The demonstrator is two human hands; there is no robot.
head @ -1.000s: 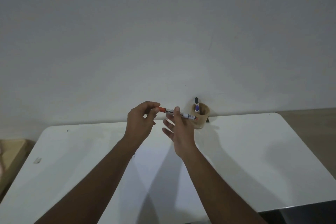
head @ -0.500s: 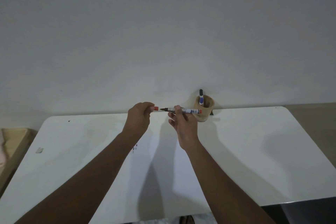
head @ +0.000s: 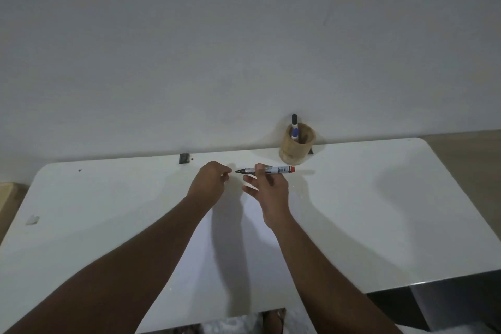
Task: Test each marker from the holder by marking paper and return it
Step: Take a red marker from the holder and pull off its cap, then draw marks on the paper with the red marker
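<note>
My right hand [head: 267, 190] pinches a white-barrelled marker [head: 271, 170] with a red end, held level above the table, its bare dark tip pointing left. My left hand [head: 210, 183] is curled shut just left of that tip, a small gap apart; the red cap it pulled off is hidden inside the fingers. A white sheet of paper [head: 257, 266] lies on the white table [head: 379, 211] beneath my forearms. The wooden holder [head: 296, 148] stands at the table's back edge, right of my hands, with two markers [head: 295, 131] upright in it.
A grey wall rises directly behind the table. A small black object [head: 184, 158] sits at the back edge left of my hands, and a scrap of tape [head: 32, 219] lies at the far left. The table's near edge runs along the bottom, with a foot [head: 273, 320] below it.
The red cap came off the marker: my left hand drew it away to the left and closed around it. My right hand lowered the marker, its tip now bare.
</note>
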